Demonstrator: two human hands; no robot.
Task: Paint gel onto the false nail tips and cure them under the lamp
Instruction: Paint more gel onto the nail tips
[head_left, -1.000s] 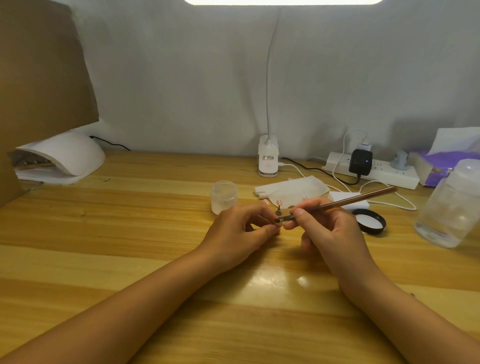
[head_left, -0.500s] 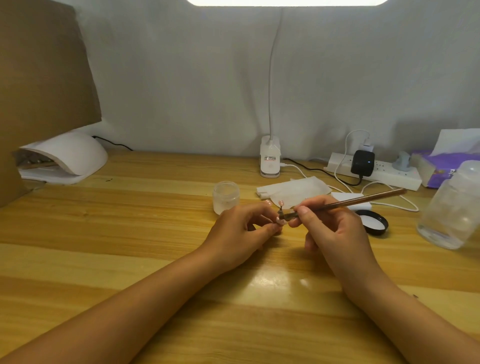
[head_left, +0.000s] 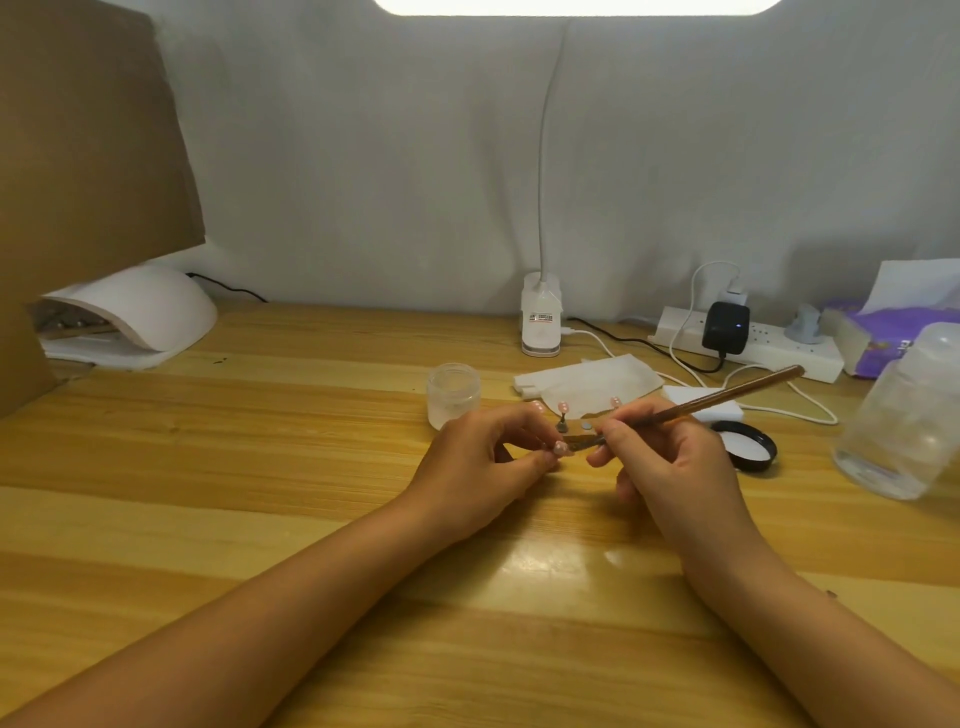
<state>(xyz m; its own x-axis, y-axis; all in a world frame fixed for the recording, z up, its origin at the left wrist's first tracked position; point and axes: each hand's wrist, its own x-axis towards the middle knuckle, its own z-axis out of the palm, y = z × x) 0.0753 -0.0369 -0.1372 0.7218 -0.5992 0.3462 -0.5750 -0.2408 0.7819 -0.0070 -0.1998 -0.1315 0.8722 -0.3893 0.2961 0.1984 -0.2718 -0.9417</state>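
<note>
One nail tip (head_left: 559, 447) pinched in the left hand (head_left: 483, 462), one brush (head_left: 727, 395) gripped by the right hand (head_left: 670, 462), three standing tips (head_left: 562, 407) beyond, one jar (head_left: 453, 395), wooden table (head_left: 260, 467), grey wall (head_left: 415, 182)

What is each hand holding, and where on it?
Right hand pinches the brush low, near its bristles; left hand pinches a nail tip between thumb and forefinger.

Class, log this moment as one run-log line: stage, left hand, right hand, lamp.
stage: painting gel | left hand: pinches nail tip | right hand: holds brush to it | curing lamp: far left, apart
</note>
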